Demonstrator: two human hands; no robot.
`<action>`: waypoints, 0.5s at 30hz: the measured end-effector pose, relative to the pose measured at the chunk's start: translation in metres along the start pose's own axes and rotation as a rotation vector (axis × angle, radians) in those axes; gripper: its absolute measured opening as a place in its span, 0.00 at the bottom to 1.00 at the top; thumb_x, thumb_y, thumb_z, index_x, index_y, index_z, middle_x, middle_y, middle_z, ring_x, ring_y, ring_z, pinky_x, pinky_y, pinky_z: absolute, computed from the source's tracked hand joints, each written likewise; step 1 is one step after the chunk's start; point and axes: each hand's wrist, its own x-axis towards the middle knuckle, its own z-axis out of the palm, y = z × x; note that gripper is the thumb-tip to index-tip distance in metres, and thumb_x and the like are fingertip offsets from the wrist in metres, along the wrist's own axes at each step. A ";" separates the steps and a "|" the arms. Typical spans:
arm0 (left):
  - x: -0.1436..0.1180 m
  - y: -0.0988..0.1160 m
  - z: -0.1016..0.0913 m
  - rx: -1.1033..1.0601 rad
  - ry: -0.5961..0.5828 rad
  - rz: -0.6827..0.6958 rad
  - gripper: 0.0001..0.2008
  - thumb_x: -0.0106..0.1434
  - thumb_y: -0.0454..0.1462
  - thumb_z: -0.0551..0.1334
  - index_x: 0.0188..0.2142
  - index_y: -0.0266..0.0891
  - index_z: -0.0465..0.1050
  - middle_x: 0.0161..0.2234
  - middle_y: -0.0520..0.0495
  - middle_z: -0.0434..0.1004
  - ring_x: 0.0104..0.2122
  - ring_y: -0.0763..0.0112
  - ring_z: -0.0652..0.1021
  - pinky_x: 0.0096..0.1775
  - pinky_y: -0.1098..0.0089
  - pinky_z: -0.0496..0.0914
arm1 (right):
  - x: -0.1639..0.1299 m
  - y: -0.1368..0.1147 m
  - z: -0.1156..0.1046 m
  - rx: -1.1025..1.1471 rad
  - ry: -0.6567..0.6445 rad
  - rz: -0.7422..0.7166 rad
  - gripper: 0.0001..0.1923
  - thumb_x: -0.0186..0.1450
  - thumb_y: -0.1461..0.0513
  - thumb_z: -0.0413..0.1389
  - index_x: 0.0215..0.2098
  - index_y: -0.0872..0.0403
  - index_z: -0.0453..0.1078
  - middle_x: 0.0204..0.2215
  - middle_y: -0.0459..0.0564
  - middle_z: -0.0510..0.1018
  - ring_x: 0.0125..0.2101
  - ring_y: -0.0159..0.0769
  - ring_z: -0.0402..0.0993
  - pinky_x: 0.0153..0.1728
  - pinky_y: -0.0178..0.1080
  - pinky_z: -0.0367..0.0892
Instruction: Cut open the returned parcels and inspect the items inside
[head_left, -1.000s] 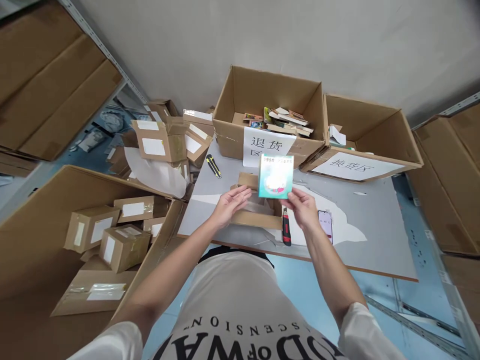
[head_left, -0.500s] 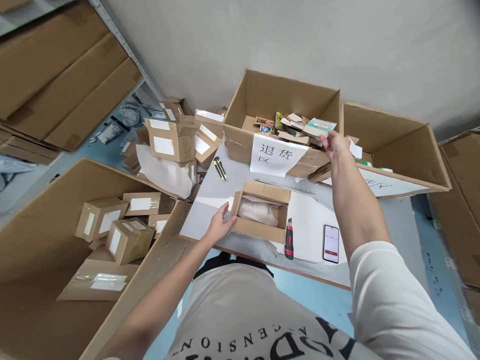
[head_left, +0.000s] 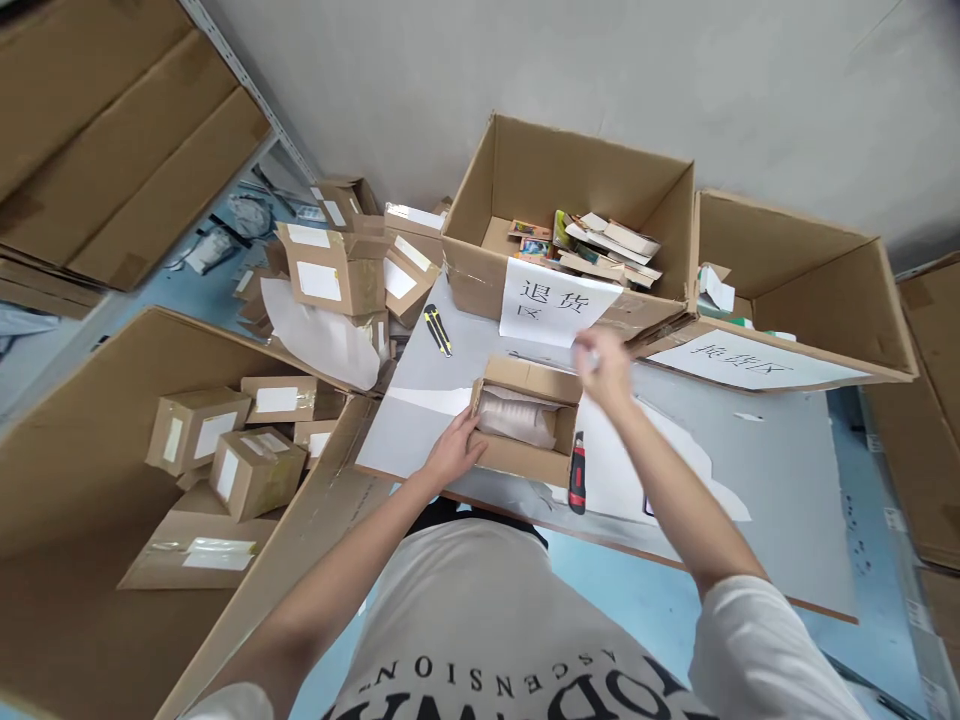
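Note:
A small open cardboard box (head_left: 525,455) with white padding (head_left: 517,418) inside sits on the grey table (head_left: 750,470) in front of me. My left hand (head_left: 455,452) rests against the box's left side. Blurred and holding nothing, my right hand (head_left: 604,365) hovers above the box's far right corner. Behind it a large carton (head_left: 480,270) with a white paper label (head_left: 551,305) holds several thin packets (head_left: 607,245).
A red utility knife (head_left: 576,473) lies right of the small box and a yellow one (head_left: 437,330) at the far left. A second labelled carton (head_left: 817,350) stands at the right. A big carton (head_left: 97,470) of taped parcels lies at the left.
My right hand carried the teal packet to the labelled carton, let it go there, and has come back empty toward the small box. My left hand stayed by the box.

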 end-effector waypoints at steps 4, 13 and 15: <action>0.004 -0.001 0.004 0.041 -0.004 -0.009 0.28 0.61 0.42 0.57 0.59 0.34 0.61 0.64 0.35 0.54 0.63 0.54 0.60 0.61 0.56 0.59 | -0.073 -0.032 0.082 -0.012 -0.627 -0.170 0.26 0.62 0.64 0.54 0.59 0.53 0.62 0.58 0.58 0.67 0.58 0.44 0.62 0.58 0.48 0.59; 0.006 0.005 0.006 0.051 -0.011 -0.059 0.29 0.62 0.42 0.57 0.60 0.32 0.59 0.63 0.33 0.56 0.63 0.53 0.60 0.60 0.55 0.59 | -0.081 -0.001 0.147 -0.313 -1.075 0.125 0.42 0.52 0.71 0.62 0.63 0.55 0.55 0.64 0.64 0.57 0.58 0.49 0.63 0.53 0.43 0.65; 0.006 0.006 0.006 0.038 -0.008 -0.066 0.29 0.61 0.42 0.57 0.60 0.32 0.59 0.62 0.32 0.57 0.62 0.52 0.60 0.60 0.54 0.59 | -0.082 -0.004 0.151 -0.329 -1.036 0.112 0.33 0.54 0.73 0.58 0.58 0.58 0.63 0.60 0.67 0.63 0.51 0.47 0.71 0.49 0.44 0.67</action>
